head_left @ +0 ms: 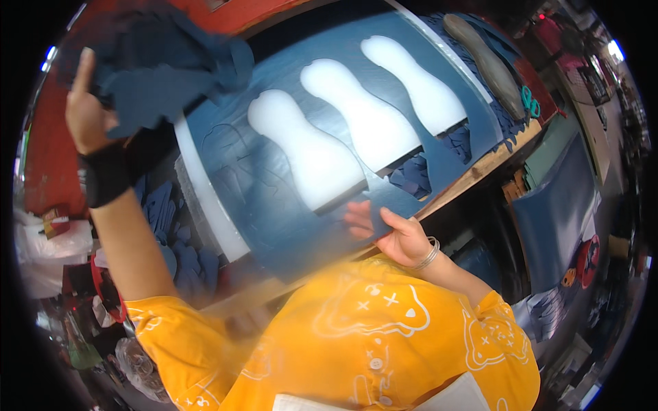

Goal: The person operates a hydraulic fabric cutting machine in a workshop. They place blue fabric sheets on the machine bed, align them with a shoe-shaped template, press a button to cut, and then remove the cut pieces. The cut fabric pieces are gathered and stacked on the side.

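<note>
A: Start at the far left. What's there?

B: Clear plastic wrap (58,240), crumpled. Above it, to the right, the left hand (89,116), raised, one finger straight up. Black band (106,175) on the wrist.

A: Is that hand gripping anything?

B: Yes, pinching a dark blue bundle (161,89) of thin, ragged-edged pieces. Lifted, blurred; some of its fingers hidden behind it.

A: Below the bundle?

B: Loose blue scraps (161,209) beside the work surface.

A: Middle ground?

B: The big blue sheet (274,219), spread flat on the work surface, right in front of the person. Three white shapes (360,113) show in a slanting row within it, each round-topped, waisted, straight at the lower end. More scraps visible just below two of them.

A: Right hand?

B: Right hand (397,240) at the sheet's near edge, palm up, thumb and fingers apart, a bit of sheet between them. Can't tell if it pinches. Bangles (432,253) on that wrist.

A: Farther right?

B: A long brownish-grey form (483,65), then green-handled scissors (530,101) just beside its lower end.
</note>
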Tool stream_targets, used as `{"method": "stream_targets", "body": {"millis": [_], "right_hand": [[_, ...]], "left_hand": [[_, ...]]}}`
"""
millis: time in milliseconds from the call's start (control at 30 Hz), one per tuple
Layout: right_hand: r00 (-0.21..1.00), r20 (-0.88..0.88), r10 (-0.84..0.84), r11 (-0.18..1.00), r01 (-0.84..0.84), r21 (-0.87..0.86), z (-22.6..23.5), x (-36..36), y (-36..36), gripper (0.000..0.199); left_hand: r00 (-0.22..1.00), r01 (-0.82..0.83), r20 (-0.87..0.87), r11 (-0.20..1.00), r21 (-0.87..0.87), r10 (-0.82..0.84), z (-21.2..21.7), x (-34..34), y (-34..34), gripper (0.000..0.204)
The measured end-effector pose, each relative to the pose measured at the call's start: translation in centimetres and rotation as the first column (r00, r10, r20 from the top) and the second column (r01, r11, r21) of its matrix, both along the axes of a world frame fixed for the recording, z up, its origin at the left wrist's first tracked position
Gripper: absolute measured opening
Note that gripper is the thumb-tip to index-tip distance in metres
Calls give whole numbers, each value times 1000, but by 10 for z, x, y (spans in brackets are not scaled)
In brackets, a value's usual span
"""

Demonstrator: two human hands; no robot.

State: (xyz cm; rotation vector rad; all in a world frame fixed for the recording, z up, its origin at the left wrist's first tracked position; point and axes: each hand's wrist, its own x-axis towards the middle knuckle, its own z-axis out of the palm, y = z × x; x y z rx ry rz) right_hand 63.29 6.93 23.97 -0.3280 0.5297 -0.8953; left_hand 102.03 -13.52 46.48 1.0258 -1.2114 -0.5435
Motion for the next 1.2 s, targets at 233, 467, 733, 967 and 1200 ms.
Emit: {"method": "stream_targets", "body": {"millis": [233,467,733,967,1200], "right_hand": [[850,247,466,803,-523,285,-3,32,18,46],[852,398,341,899,-419,127,0,65,21,43],[877,-409,251,938,-324,-119,5,57,20,32],[690,-723,34,846,-406,-347,9,59,16,42],[485,-872,65,783,-566,-257,-1,62,12,47]], "left_hand": [[925,12,345,899,-439,156,-45,-4,88,48],[377,451,642,738,502,-667,-140,-84,192,77],[311,504,657,705,498,-686,-159,-66,176,55],[410,401,617,740,539,-672,-145,-92,199,81],[549,326,566,781,533,-616,-158,-102,204,74]]}}
